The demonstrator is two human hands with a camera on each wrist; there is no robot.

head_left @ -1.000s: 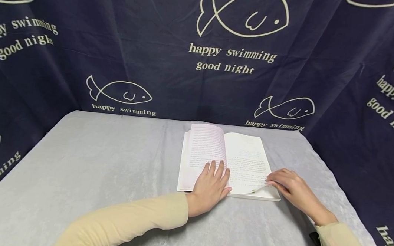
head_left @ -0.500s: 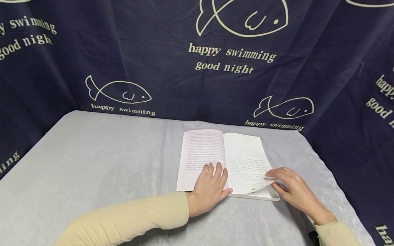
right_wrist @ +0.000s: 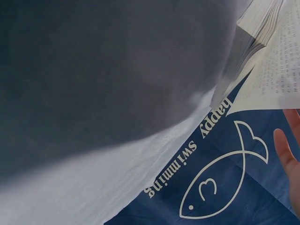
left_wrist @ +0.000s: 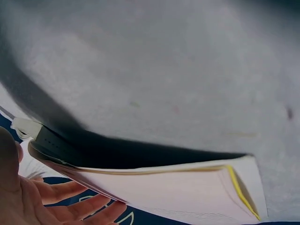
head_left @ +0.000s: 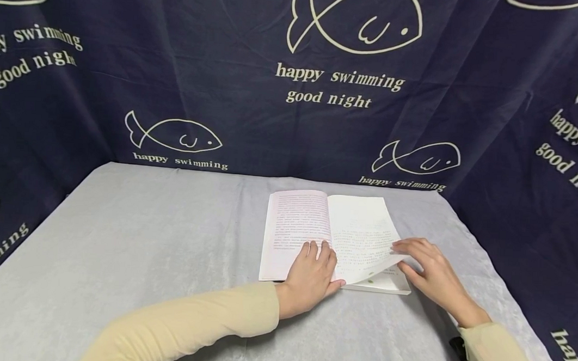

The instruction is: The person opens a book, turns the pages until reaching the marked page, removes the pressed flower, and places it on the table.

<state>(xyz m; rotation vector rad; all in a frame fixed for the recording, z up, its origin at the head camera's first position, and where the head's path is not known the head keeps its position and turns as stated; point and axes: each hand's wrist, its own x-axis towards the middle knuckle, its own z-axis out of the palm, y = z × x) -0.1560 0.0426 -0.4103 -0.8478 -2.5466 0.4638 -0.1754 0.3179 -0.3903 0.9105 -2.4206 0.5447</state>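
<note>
An open book (head_left: 360,233) lies on the table with printed pages on both sides, the left page (head_left: 299,214) pinkish and the right page (head_left: 364,244) white. My left hand (head_left: 310,280) rests spread on the lower left page beside the spine. My right hand (head_left: 433,275) is at the outer edge of the right page, whose near corner is raised above the pages below. Its fingers touch the page edge, while the thumb (right_wrist: 283,147) stands apart from the paper in the right wrist view. In the left wrist view, the left fingers (left_wrist: 89,206) lie against the book (left_wrist: 173,187).
A grey cloth (head_left: 169,223) covers the table. Dark blue curtain fabric (head_left: 254,91) with white fish and lettering hangs behind and at both sides. A small black object (head_left: 458,348) sits by the right cuff.
The lifted left leaf has settled flat. The right page's near corner has risen further, uncovering print beneath. My right thumb and fingers have spread apart; the left hand has barely shifted.
</note>
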